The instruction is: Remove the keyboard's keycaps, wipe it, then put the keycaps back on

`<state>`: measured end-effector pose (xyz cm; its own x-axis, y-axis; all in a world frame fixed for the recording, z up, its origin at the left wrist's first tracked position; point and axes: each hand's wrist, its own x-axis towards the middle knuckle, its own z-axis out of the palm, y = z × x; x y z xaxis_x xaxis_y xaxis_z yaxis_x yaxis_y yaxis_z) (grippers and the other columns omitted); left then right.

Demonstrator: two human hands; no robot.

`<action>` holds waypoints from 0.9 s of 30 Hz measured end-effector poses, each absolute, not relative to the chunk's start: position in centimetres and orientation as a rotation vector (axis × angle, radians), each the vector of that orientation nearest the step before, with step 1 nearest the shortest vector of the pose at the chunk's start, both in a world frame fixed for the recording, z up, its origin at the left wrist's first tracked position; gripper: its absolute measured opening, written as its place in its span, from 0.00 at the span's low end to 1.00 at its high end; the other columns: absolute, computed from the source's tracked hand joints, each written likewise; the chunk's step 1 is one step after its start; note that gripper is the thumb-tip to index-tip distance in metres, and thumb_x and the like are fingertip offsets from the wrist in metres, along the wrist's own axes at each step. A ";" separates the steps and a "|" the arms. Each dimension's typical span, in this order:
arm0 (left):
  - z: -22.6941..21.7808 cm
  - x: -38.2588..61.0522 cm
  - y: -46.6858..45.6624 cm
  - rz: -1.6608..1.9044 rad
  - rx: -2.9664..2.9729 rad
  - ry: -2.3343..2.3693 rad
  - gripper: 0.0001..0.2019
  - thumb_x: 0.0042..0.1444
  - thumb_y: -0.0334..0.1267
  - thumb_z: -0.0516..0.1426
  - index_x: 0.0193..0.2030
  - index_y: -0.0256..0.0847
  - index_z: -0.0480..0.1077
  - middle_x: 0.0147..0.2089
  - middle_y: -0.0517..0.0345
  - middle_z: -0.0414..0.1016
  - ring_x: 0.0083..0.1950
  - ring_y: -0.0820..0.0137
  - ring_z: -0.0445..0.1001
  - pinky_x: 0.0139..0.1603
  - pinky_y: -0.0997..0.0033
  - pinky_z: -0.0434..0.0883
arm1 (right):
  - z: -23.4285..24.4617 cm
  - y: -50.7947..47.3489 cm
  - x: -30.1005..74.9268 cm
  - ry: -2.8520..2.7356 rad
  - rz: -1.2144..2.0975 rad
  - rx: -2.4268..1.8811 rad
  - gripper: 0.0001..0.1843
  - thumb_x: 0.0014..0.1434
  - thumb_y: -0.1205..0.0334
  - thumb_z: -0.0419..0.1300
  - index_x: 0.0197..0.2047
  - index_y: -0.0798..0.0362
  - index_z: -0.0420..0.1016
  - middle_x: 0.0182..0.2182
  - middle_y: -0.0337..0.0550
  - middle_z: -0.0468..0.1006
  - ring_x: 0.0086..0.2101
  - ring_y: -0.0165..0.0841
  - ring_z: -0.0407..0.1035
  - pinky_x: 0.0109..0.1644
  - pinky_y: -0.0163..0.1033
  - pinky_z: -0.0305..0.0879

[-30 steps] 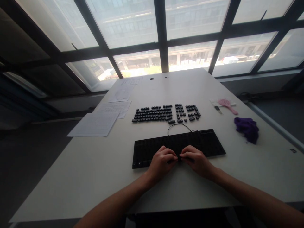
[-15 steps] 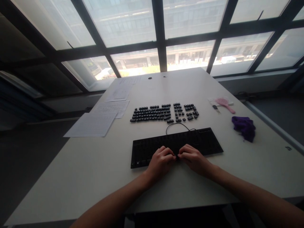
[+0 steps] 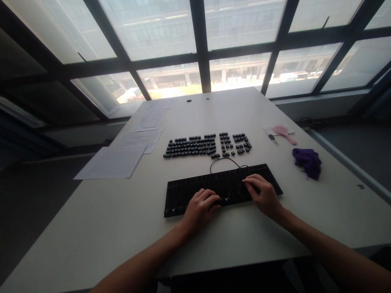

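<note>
A strip of white tabletop [image 3: 122, 232] runs between the keyboard [image 3: 226, 185] and the near edge, spreading wider to left and right. The left hand [image 3: 198, 208] curls over the keyboard's near side; how far its fingers part, or what they hold, cannot be told. The right hand [image 3: 263, 194] is over its right part, fingertips pinched together, anything between them too small to see. Beyond lie rows of keys [image 3: 192, 146]; papers [image 3: 111, 163] overlap leftward, a brush [image 3: 283, 132] and purple cloth [image 3: 307, 162] rightward. Windows [image 3: 146, 30] fill the far side.
</note>
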<state>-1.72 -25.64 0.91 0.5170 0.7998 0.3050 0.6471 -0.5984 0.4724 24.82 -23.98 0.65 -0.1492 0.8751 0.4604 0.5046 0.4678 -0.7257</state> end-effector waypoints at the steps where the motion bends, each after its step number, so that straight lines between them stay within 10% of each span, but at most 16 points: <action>1: 0.8 -2.0 -25.7 0.715 2.464 1.206 0.09 0.60 0.34 0.61 0.47 0.43 0.74 0.46 0.52 0.76 0.46 0.62 0.72 0.48 0.60 0.72 | 0.7 -23.9 25.1 -1.798 0.506 -1.193 0.09 0.67 0.64 0.55 0.43 0.51 0.78 0.39 0.49 0.76 0.42 0.42 0.72 0.46 0.48 0.71; 27: 2.9 0.3 -8.5 0.654 2.450 1.614 0.04 0.55 0.33 0.65 0.36 0.45 0.82 0.38 0.54 0.82 0.44 0.60 0.73 0.46 0.63 0.68 | 2.3 -7.4 17.5 -2.446 0.096 -1.273 0.08 0.63 0.70 0.61 0.34 0.54 0.81 0.35 0.50 0.82 0.44 0.43 0.69 0.50 0.46 0.57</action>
<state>0.32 -8.45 2.92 0.3315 0.9008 0.2805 0.8419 -0.4166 0.3430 17.53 -7.43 2.30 -0.5175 0.8015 0.2995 0.7756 0.5873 -0.2315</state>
